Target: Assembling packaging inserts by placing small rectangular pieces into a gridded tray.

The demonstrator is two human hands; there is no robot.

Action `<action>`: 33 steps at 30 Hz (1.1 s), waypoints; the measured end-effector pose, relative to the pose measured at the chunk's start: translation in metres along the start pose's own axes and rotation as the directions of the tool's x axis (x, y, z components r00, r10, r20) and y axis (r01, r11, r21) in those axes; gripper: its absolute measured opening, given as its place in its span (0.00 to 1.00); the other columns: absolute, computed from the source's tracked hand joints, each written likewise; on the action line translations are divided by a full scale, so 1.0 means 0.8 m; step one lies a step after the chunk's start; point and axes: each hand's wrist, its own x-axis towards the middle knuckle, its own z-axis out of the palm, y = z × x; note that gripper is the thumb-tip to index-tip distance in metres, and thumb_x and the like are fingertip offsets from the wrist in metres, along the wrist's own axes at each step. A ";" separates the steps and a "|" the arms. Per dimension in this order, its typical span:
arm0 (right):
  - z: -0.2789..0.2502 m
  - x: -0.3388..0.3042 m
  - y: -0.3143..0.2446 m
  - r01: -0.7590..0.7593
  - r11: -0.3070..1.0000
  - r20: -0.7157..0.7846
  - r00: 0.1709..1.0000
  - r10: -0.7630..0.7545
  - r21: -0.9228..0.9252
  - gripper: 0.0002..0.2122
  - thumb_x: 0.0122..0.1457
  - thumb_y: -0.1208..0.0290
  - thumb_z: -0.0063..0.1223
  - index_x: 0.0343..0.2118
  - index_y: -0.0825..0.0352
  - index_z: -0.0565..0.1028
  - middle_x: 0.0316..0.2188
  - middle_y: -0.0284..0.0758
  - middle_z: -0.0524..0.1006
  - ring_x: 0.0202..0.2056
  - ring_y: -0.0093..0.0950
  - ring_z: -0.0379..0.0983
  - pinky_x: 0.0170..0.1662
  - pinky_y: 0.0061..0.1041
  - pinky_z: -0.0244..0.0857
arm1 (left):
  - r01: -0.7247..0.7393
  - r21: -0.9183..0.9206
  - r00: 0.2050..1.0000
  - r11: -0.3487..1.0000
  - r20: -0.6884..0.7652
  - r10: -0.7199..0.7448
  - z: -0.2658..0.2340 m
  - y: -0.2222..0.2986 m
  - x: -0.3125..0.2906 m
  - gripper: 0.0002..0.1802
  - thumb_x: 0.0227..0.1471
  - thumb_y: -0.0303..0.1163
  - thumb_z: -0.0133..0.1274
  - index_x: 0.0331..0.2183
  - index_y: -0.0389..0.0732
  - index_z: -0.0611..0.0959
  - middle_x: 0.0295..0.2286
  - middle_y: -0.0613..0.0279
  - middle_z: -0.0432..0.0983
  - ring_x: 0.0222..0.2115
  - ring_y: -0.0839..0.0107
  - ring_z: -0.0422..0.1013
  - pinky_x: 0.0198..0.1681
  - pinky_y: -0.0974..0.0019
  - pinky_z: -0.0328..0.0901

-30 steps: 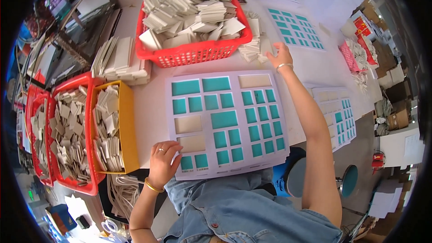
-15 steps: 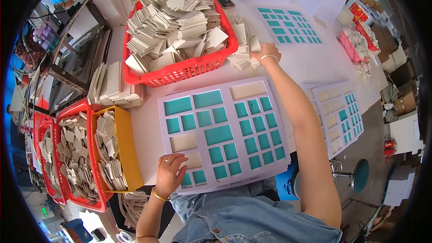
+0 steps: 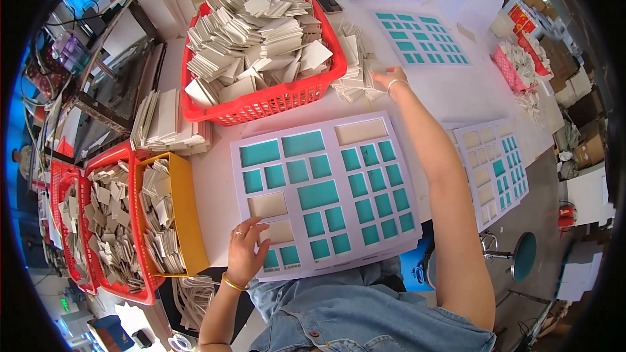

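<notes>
A white panel (image 3: 292,176) with rectangular cutouts lies before me on a stack of similar sheets. Most of its cutouts are teal; a few hold beige card pieces (image 3: 267,206). At its lower left edge rests my left hand (image 3: 246,248), fingers bent but apart, holding nothing; its fingertips are beside a beige-filled cutout. My right hand (image 3: 391,79) reaches out to a loose pile of beige card pieces (image 3: 353,65) beside the red basket. Its fingers look pinched on a card piece at the pile's right edge, partly hidden by the hand.
A red basket (image 3: 274,94) heaped with card pieces stands at the back. On the left are a yellow box (image 3: 189,221), more red baskets (image 3: 147,274) and stacked cards (image 3: 171,124). Other panels (image 3: 420,38) lie at far right and nearer right (image 3: 492,169). A phone (image 3: 329,3) lies behind.
My right hand has shifted slightly on the pile, its fingers now pointing left at the pile's edge. My left hand stays at the panel's edge, its fingers slightly changed in pose.
</notes>
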 end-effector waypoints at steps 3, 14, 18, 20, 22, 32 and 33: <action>-0.008 0.013 0.002 0.023 1.000 0.124 0.992 -0.025 0.014 0.28 0.38 0.60 0.68 0.43 0.67 0.72 0.44 0.40 0.74 0.45 0.34 0.71 0.48 0.28 0.66 | 0.027 -0.015 0.999 1.000 -0.032 -0.028 0.004 -0.003 0.005 0.20 0.37 0.23 0.59 0.38 0.41 0.77 0.44 0.56 0.71 0.42 0.57 0.68 0.45 0.58 0.62; -0.012 0.031 0.010 -0.250 0.960 0.319 0.927 0.199 0.125 0.46 0.33 0.45 0.69 0.53 0.72 0.64 0.56 0.43 0.63 0.58 0.35 0.58 0.56 0.41 0.55 | 0.012 -0.080 1.000 0.997 0.022 -0.010 0.026 0.001 0.032 0.20 0.38 0.22 0.57 0.39 0.40 0.75 0.43 0.52 0.70 0.43 0.52 0.68 0.44 0.56 0.63; -0.025 0.016 -0.002 -0.242 0.960 0.638 0.764 0.102 0.137 0.47 0.31 0.38 0.66 0.52 0.68 0.67 0.55 0.40 0.65 0.56 0.35 0.58 0.51 0.46 0.55 | 0.032 -0.064 0.999 0.997 0.007 -0.032 0.025 0.007 0.037 0.20 0.38 0.22 0.57 0.38 0.40 0.76 0.43 0.51 0.70 0.43 0.52 0.68 0.45 0.56 0.63; -0.012 0.028 0.005 -0.247 0.968 0.617 0.769 0.167 0.045 0.43 0.30 0.35 0.63 0.47 0.62 0.71 0.50 0.36 0.68 0.49 0.31 0.60 0.47 0.42 0.55 | -0.004 -0.071 1.000 0.997 0.008 0.004 0.032 0.000 0.045 0.20 0.38 0.22 0.57 0.38 0.40 0.75 0.43 0.51 0.69 0.44 0.52 0.67 0.46 0.56 0.63; -0.008 0.034 0.007 -0.254 0.966 0.604 0.762 0.233 -0.053 0.39 0.30 0.31 0.60 0.42 0.56 0.75 0.44 0.32 0.71 0.42 0.27 0.62 0.43 0.38 0.54 | 0.135 -0.006 0.990 0.991 -0.046 -0.135 0.035 -0.004 0.051 0.20 0.38 0.21 0.57 0.38 0.39 0.75 0.43 0.50 0.69 0.45 0.52 0.66 0.46 0.56 0.63; -0.002 0.071 -0.011 -0.155 0.959 0.487 0.873 0.022 0.235 0.41 0.38 0.43 0.64 0.54 0.59 0.62 0.54 0.42 0.64 0.55 0.34 0.59 0.52 0.47 0.57 | 0.279 -0.091 0.914 0.956 -0.281 -0.293 0.034 -0.031 0.045 0.22 0.40 0.20 0.54 0.41 0.38 0.72 0.47 0.50 0.65 0.48 0.54 0.63 0.50 0.56 0.60; -0.007 0.072 -0.023 -0.092 0.967 0.287 0.958 0.020 0.237 0.43 0.40 0.45 0.64 0.57 0.60 0.58 0.57 0.43 0.60 0.59 0.37 0.56 0.55 0.47 0.55 | 0.261 -0.056 0.913 0.964 -0.308 -0.266 0.032 -0.031 0.042 0.22 0.39 0.19 0.54 0.41 0.38 0.72 0.47 0.50 0.65 0.49 0.53 0.63 0.50 0.56 0.59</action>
